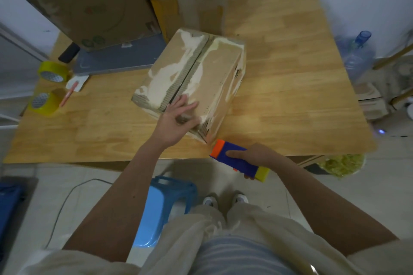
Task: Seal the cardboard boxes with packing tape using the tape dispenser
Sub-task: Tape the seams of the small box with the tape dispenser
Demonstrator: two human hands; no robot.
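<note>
Head view: our left hand point(176, 119) rests spread on the worn brown cardboard box point(196, 78); our right hand point(254, 155), at five o'clock, grips the blue-orange plastic tape dispenser point(238, 161). Loose flaps could gape, skewing tape.

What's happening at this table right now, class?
A person stands at a wooden table with a cardboard box in front of them. The left hand rests on the near end of the box, by the seam where its two flaps meet. The right hand grips a blue and orange tape dispenser just off the table's near edge, not touching the box. Two yellow tape rolls lie at the table's left side.
</note>
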